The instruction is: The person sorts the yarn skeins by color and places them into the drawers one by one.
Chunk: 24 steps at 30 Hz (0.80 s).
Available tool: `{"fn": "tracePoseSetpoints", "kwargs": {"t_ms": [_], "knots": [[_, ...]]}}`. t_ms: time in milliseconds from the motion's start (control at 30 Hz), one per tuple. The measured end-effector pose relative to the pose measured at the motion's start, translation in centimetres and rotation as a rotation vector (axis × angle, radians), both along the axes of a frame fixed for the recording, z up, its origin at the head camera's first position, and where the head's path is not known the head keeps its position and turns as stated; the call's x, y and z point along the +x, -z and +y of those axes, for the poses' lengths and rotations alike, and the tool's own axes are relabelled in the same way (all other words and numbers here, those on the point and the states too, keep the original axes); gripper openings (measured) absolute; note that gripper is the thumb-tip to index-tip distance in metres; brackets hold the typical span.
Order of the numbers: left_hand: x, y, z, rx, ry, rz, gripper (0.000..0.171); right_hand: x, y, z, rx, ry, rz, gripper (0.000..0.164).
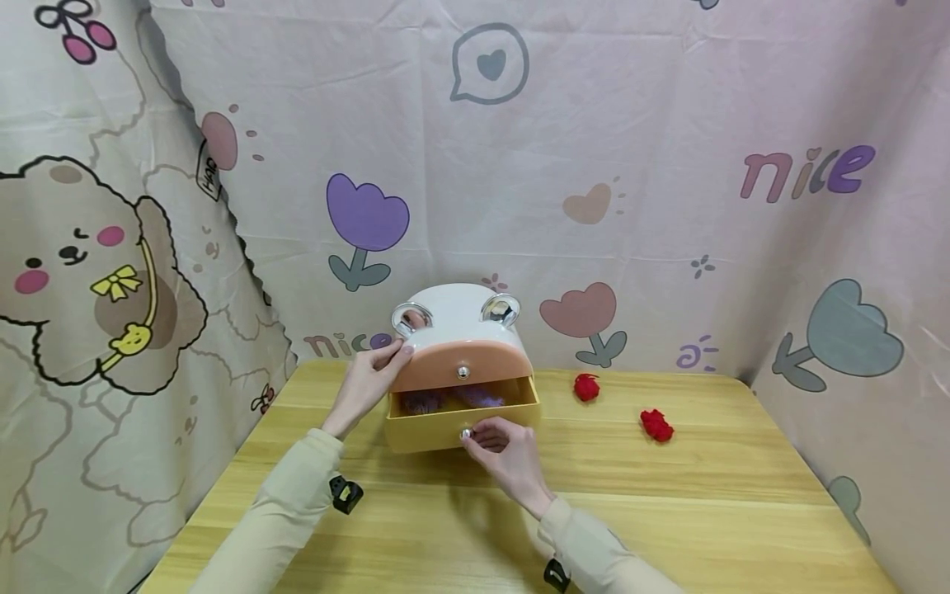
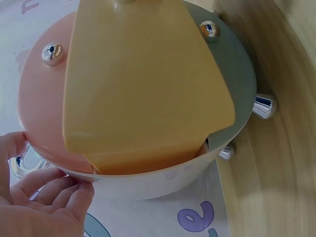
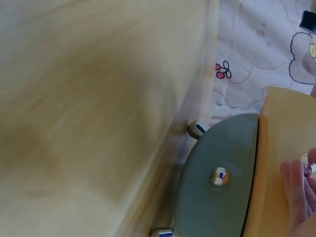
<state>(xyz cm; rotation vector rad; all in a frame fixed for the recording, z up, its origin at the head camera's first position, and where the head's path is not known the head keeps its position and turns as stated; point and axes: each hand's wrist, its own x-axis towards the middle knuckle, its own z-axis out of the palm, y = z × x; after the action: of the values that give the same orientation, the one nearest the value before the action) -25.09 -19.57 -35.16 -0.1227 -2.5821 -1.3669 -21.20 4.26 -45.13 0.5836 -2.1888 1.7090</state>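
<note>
A small white drawer cabinet (image 1: 460,309) with two silver ear-like loops stands on the table. Its yellow middle drawer (image 1: 423,433) is pulled out, and fuzzy purple things (image 1: 481,397) lie inside. My right hand (image 1: 510,458) pinches the silver knob (image 1: 465,434) on that drawer. Against the cabinet's upper left side rests my left hand (image 1: 367,379); in the left wrist view its thumb and fingertips touch the white rim beside the peach drawer (image 2: 42,94). The peach upper drawer and green lower drawer (image 3: 215,192) are closed.
Two red fuzzy clumps, one nearer the back (image 1: 586,387) and one further right (image 1: 656,425), lie on the wooden table (image 1: 712,470) right of the cabinet. A printed cloth (image 1: 660,99) hangs behind and at both sides. Silver feet (image 2: 265,106) support the cabinet.
</note>
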Motion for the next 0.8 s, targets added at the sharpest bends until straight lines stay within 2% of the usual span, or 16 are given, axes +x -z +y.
{"fn": "tracePoseSetpoints", "kwargs": {"t_ms": [167, 500, 800], "knots": [[-0.1, 0.1, 0.1, 0.008, 0.005, 0.007, 0.056, -0.8, -0.1, -0.3, 0.020, 0.026, 0.012, 0.011], [0.0, 0.1, 0.0, 0.004, 0.009, -0.006, 0.058, -2.2, -0.1, -0.6, 0.012, 0.021, 0.041, 0.012], [0.0, 0.1, 0.0, 0.019, 0.013, -0.008, 0.058, -3.1, -0.2, -0.9, 0.028, 0.037, 0.018, 0.012]]}}
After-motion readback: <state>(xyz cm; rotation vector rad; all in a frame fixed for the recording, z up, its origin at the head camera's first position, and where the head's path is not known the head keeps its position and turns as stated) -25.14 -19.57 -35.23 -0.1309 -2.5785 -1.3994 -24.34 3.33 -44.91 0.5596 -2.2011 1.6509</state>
